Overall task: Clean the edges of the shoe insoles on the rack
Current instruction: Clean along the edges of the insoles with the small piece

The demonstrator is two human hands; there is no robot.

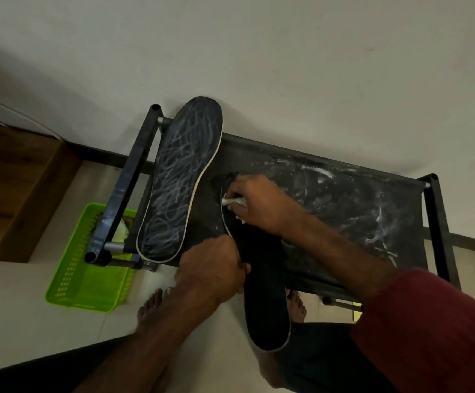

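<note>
Black insole (266,307), centre frame, is gripped steady by left hand (213,265); edge is wiped w/ cloth (232,201) pinched by right hand (256,205).

The head camera looks steeply down, close over the rack (344,199) against the wall (287,52).

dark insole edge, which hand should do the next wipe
Right. The right hand holds the white cloth on the rim of the dark insole; the left hand only grips its side, seemingly steadying it.
</note>
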